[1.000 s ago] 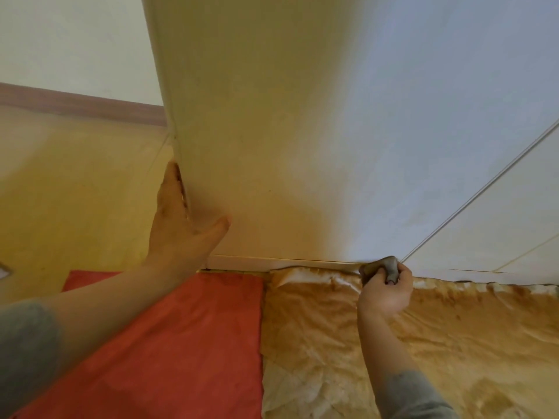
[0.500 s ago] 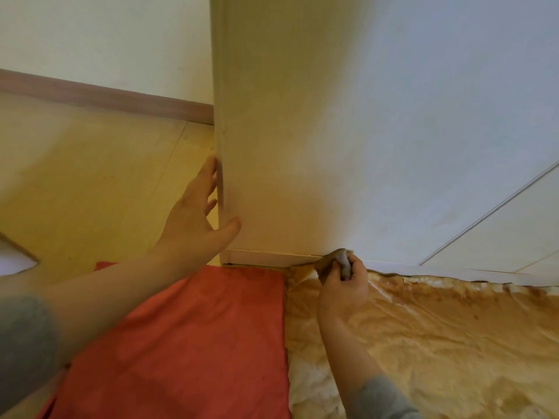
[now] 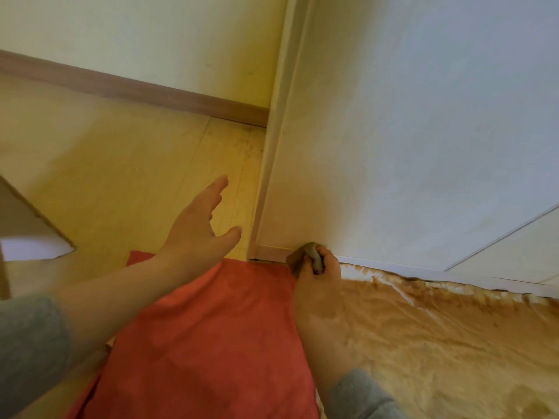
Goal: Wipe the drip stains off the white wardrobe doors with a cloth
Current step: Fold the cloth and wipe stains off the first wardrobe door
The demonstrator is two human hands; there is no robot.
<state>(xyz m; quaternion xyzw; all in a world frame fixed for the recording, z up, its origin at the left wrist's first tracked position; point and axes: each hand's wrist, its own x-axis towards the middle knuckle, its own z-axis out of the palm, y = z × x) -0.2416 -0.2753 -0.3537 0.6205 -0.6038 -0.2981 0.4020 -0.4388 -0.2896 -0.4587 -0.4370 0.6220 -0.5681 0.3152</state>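
Your right hand (image 3: 317,278) grips the cloth (image 3: 309,256), fingers curled round it; the cloth is a small grey-brown wad, and it touches the bottom edge of the door (image 3: 408,146), near the left corner of the wardrobe (image 3: 272,164); your left hand (image 3: 196,228) is wide, fingers straight and spread, thumb out; it holds nothing and it is just beside the left edge of the wardrobe, apart from it; under your arms a red mat (image 3: 211,343) lies on the floor (image 3: 106,164); to its right, just beside it, a crumpled tan sheet (image 3: 453,343) goes along the foot of the doors; a second door (image 3: 520,249) shows at far right; a brown skirting (image 3: 136,89) runs along the wall (image 3: 136,34) at far left; both sleeves (image 3: 30,343) are grey
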